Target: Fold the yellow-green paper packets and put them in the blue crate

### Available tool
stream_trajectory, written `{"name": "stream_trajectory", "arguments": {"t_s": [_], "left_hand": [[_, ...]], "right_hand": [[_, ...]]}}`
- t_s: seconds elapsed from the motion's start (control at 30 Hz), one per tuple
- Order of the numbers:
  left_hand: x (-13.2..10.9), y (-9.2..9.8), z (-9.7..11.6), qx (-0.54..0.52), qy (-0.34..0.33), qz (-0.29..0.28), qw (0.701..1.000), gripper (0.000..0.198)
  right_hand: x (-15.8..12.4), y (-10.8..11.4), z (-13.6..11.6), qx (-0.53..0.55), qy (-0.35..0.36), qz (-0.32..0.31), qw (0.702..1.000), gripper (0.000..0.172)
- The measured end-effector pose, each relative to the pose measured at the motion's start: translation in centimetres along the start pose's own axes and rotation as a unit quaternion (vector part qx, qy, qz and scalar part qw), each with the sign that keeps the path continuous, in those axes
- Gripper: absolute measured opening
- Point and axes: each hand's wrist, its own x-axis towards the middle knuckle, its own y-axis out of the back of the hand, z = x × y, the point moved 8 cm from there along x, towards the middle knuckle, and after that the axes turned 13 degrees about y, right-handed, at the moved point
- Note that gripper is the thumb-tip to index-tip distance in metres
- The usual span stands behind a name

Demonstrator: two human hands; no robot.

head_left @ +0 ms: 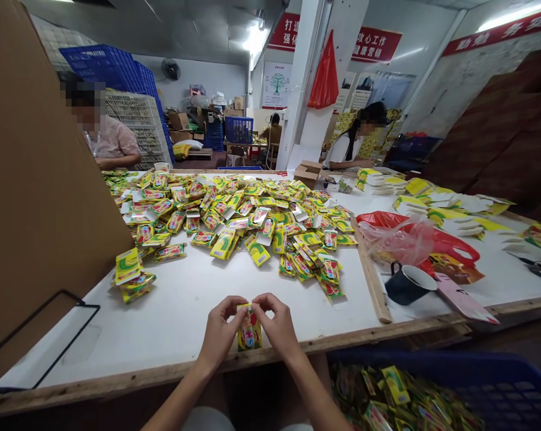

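Observation:
Near the front edge of the white table (171, 317), a small yellow and green printed box (249, 333) stands upright between my hands. My left hand (225, 320) pinches its upper left corner between thumb and fingers. The upper right corner is pinched by my right hand (274, 317). Both sets of fingertips meet along the box's top end, partly hiding it. Beyond my hands lies a wide heap of similar small boxes (225, 242), some with white end flaps sticking out. A short stack of them (133, 275) sits apart at the left.
At left stand a large cardboard panel (41, 179) and a black wire frame (67, 347). A wooden strip (372, 278), dark mug (409, 284) and red plastic bag (450, 245) lie right. Below, a blue basket (513, 383) holds more boxes. Several people sit beyond.

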Motion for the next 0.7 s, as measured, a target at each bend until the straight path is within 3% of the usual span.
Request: {"name": "stream_trajectory", "arguments": {"t_s": [0.13,0.37,0.47,0.53,0.6,0.63,0.7], "left_hand": [[0.5,0.2,-0.3,-0.03,0.015,0.016,0.999,0.026],[-0.6,-0.3,-0.3,-0.006,-0.017,-0.03,0.999,0.023],[-0.5,0.4,-0.3,0.033,-0.031,-0.025,0.999,0.026],[0.2,3.0,-0.5,0.085,-0.031,0.032,0.995,0.032],[1.0,8.0,-0.5,0.165,-0.04,0.148,0.974,0.036],[1.1,11.0,-0.2,0.213,-0.066,0.22,0.95,0.035],[1.3,16.7,0.4,0.342,-0.094,0.342,0.87,0.034]], "right_hand": [[0.4,0.0,0.3,-0.003,-0.017,-0.006,1.0,0.019],[-0.7,-1.0,0.9,0.076,-0.025,-0.024,0.997,0.019],[-1.4,0.8,0.2,0.053,-0.027,0.005,0.998,0.02],[-2.3,5.0,-0.6,-0.02,-0.038,0.057,0.997,0.025],[-3.8,11.0,-1.7,-0.124,-0.059,0.117,0.984,0.031],[-4.6,13.9,-2.2,-0.176,-0.064,0.126,0.974,0.032],[-6.3,19.4,-3.2,-0.278,-0.062,0.144,0.948,0.034]]}}
